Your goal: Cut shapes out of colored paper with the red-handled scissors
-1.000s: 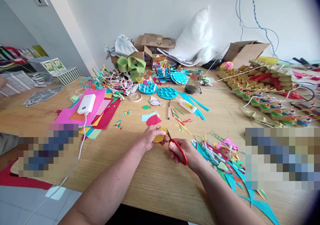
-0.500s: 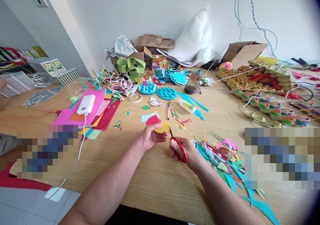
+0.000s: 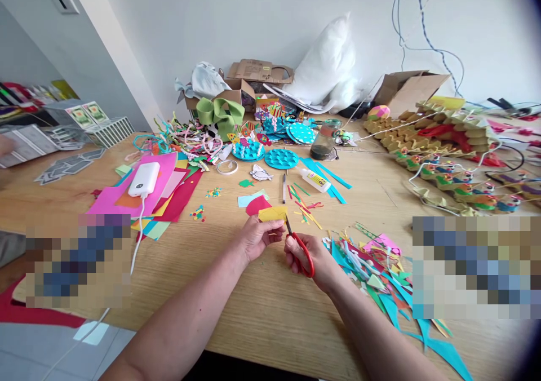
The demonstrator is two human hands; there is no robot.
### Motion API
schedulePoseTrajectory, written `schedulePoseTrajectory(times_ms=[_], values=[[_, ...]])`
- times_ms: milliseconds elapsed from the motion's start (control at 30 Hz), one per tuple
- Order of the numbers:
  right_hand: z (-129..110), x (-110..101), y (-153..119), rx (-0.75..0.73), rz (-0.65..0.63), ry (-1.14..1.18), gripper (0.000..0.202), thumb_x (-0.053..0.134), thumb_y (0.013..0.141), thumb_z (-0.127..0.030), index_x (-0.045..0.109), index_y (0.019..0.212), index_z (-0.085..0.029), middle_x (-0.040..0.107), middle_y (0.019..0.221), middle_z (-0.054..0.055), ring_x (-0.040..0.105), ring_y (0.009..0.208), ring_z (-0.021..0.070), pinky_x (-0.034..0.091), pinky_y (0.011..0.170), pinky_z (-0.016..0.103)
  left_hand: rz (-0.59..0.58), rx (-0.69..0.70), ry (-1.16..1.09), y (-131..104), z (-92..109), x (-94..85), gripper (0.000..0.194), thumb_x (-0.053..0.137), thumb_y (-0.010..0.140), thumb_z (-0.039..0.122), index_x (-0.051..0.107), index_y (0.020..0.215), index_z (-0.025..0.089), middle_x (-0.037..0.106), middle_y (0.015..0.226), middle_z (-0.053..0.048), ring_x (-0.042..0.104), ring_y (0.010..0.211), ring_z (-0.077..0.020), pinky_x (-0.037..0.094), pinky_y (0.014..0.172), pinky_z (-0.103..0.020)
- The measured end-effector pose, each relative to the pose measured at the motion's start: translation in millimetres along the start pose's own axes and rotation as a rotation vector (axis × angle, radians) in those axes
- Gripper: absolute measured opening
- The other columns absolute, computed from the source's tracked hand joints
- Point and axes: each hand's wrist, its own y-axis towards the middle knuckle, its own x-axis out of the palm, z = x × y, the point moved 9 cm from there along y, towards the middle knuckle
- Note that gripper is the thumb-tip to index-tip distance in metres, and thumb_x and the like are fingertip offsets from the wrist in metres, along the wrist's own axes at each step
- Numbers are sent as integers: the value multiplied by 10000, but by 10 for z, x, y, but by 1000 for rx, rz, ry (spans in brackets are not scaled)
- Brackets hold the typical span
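Observation:
My left hand (image 3: 261, 237) pinches a piece of yellow paper (image 3: 270, 214) between thumb and fingers, above the wooden table. In my right hand (image 3: 307, 256) is a pair of red-handled scissors (image 3: 305, 255), fingers closed round its loops. The dark blades point away from me and meet the right edge of the yellow paper. A red piece of paper (image 3: 257, 204) lies just beyond my left hand, beside a light blue paper piece (image 3: 249, 199). Farther off are a green paper fish (image 3: 246, 183), a white fish cutout (image 3: 261, 173) and a pen (image 3: 284, 188).
Paper scraps (image 3: 380, 274) pile up at the right. A glue bottle (image 3: 316, 180), blue discs (image 3: 281, 158) and a glass jar (image 3: 326, 139) stand farther back. On the left, a white power bank (image 3: 144, 179) with a cable rests on coloured sheets (image 3: 186, 195). Egg cartons (image 3: 431, 130) fill the far right.
The yellow paper has turned in my left hand, which has shifted slightly, and more of its face shows. The scissors stay at its right edge. The view has moved slightly.

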Motion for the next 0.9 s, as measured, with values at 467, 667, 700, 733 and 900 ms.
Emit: schedulePoseTrajectory(times_ms=[467,667,700,733,900], values=[[-27,84,-29,0,-58,-46,505,572,724,-652,501,664,-156,560,548,-11,489,418,82,295,380,180,129,38,91,10,20,-104,193,747,550,204,626,674,119,601,539,8,539,483,-77,430,487,-193],[-42,100,-36,-3,-83,-15,513,563,725,-662,502,686,-154,566,573,-7,491,437,82,298,396,180,115,49,103,1,27,-85,181,739,557,211,628,668,121,617,542,-2,553,490,-93,448,512,-217],[-39,103,-36,-1,-87,-7,515,561,725,-665,503,691,-154,567,576,-7,493,439,83,300,399,182,112,49,108,0,28,-81,182,741,557,213,630,668,120,619,545,-4,555,492,-94,449,515,-219],[-36,104,-35,1,-90,0,516,557,726,-668,504,694,-155,569,579,-6,495,441,84,300,399,183,109,48,114,-1,30,-77,182,741,558,216,631,666,119,620,547,-6,555,493,-94,448,516,-218],[-24,106,-33,8,-96,13,522,554,723,-674,503,687,-155,571,576,-2,497,437,85,298,396,183,93,53,126,-4,37,-61,178,744,564,221,630,659,123,624,556,-9,549,491,-92,437,516,-215]])
